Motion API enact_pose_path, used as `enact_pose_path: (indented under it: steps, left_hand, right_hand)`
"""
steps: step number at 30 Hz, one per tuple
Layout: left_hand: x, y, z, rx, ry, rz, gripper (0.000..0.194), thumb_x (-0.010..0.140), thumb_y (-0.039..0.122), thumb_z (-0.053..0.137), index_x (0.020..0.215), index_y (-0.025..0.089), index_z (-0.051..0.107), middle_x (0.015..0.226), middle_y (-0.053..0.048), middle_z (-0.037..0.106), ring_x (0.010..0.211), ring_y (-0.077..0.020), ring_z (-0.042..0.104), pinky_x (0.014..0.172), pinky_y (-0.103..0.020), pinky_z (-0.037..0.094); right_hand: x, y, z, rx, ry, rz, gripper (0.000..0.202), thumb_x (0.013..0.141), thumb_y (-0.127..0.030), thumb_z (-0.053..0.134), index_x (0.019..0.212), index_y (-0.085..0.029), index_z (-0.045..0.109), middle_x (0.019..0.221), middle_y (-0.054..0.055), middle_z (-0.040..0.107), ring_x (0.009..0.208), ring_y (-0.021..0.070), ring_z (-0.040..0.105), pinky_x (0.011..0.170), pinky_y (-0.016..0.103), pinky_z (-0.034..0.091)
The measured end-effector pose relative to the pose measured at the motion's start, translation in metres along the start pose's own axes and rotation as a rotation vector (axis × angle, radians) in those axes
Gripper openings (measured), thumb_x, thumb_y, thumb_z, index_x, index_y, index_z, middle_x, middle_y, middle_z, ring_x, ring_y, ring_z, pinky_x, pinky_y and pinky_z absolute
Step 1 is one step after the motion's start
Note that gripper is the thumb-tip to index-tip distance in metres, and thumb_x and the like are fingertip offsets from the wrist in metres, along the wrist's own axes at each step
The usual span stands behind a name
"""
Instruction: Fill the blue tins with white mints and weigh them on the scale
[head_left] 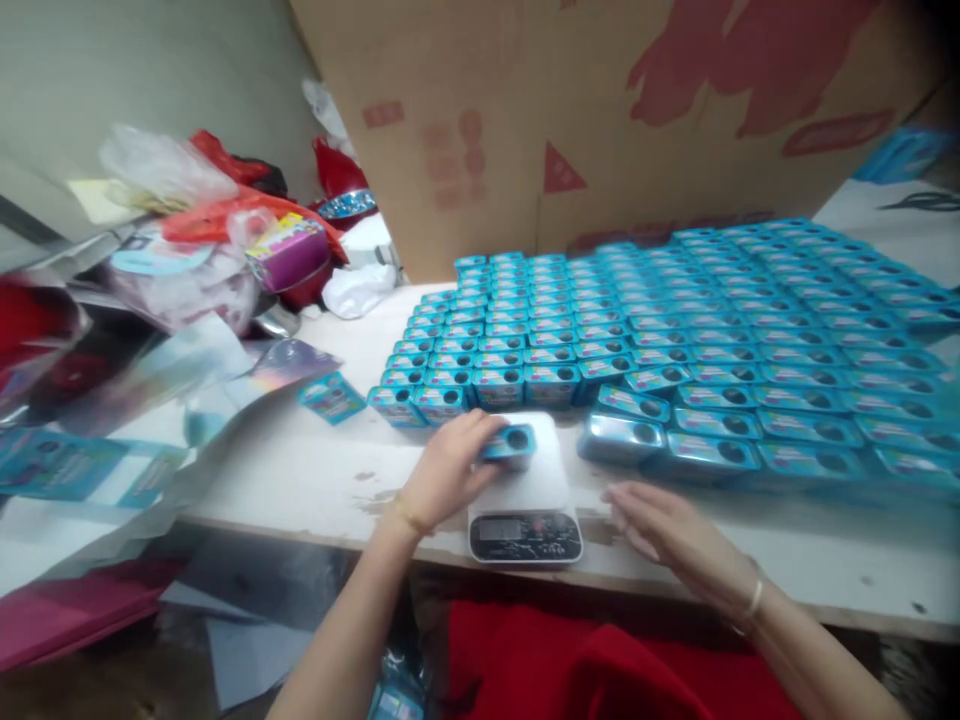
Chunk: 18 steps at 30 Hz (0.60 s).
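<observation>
A white kitchen scale (551, 470) with a dark display panel lies near the table's front edge. On its platform is a small blue box (517, 441) with a dark round spot on top. My left hand (456, 462) grips this box from the left side, fingers over its end. To the right of the scale, my right hand (656, 520) hovers low by the table edge, its fingers stretched out and holding nothing. Just beyond it stands a blue box with a shiny top (621, 438), the nearest of many like it. Some motion blur softens the view.
Rows of blue boxes (720, 330) cover the table's middle and right, backed by a large cardboard carton (487, 120). At left lie a flat blue packet (331, 397), loose sheets (195, 360), a purple box (289, 252) and plastic bags (165, 165).
</observation>
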<state>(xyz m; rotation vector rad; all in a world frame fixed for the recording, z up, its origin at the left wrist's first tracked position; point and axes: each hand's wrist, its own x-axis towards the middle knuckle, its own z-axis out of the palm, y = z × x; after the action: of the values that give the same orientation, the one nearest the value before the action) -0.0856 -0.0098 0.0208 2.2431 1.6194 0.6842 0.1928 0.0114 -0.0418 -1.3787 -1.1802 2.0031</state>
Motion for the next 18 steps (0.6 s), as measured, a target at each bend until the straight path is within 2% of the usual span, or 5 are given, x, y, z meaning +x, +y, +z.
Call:
enact_pose_path:
  steps: [4, 8, 13, 15, 18]
  left_hand:
    - [-0.042, -0.026, -0.037, -0.017, 0.056, -0.159, 0.034, 0.083, 0.025, 0.059, 0.116, 0.021, 0.053, 0.113, -0.008, 0.06, 0.101, -0.0202, 0.058, 0.086, -0.032, 0.048]
    - [-0.073, -0.075, -0.058, 0.103, 0.056, -0.294, 0.034, 0.081, 0.031, 0.06, 0.113, 0.02, 0.054, 0.11, -0.007, 0.061, 0.096, -0.0203, 0.059, 0.085, -0.033, 0.049]
    - [-0.07, -0.12, -0.053, 0.302, 0.103, -0.198, 0.034, 0.082, 0.033, 0.059, 0.114, 0.02, 0.057, 0.111, -0.01, 0.059, 0.103, -0.0246, 0.055, 0.09, -0.04, 0.045]
    - [-0.065, -0.129, -0.053, 0.415, 0.208, -0.178, 0.044, 0.08, 0.04, 0.063, 0.118, 0.021, 0.055, 0.113, -0.011, 0.057, 0.106, -0.0266, 0.052, 0.093, -0.043, 0.042]
    - [-0.061, -0.143, -0.063, 0.49, 0.356, -0.238, 0.068, 0.071, 0.055, 0.069, 0.125, 0.02, 0.05, 0.121, -0.013, 0.052, 0.115, -0.0303, 0.047, 0.1, -0.047, 0.036]
  right_hand:
    - [0.0, 0.02, -0.014, -0.014, 0.069, 0.024, 0.047, 0.07, -0.06, 0.068, 0.085, -0.016, 0.063, 0.075, 0.005, 0.059, 0.048, 0.0065, 0.04, 0.04, 0.02, 0.023]
    - [0.004, 0.035, -0.013, -0.059, 0.08, 0.031, 0.05, 0.068, -0.065, 0.066, 0.081, -0.016, 0.063, 0.071, 0.005, 0.059, 0.049, 0.0078, 0.042, 0.041, 0.019, 0.026]
    - [0.002, 0.035, -0.004, -0.118, 0.076, 0.01, 0.054, 0.065, -0.069, 0.064, 0.073, -0.016, 0.063, 0.059, 0.003, 0.054, 0.047, 0.0097, 0.043, 0.04, 0.021, 0.03]
    - [0.001, 0.034, -0.003, -0.125, 0.087, -0.005, 0.052, 0.065, -0.068, 0.065, 0.071, -0.017, 0.064, 0.06, 0.004, 0.055, 0.048, 0.0108, 0.045, 0.041, 0.021, 0.032]
    - [0.002, 0.039, -0.003, -0.125, 0.113, -0.007, 0.049, 0.062, -0.067, 0.066, 0.066, -0.019, 0.063, 0.06, 0.005, 0.055, 0.048, 0.0129, 0.047, 0.041, 0.023, 0.036]
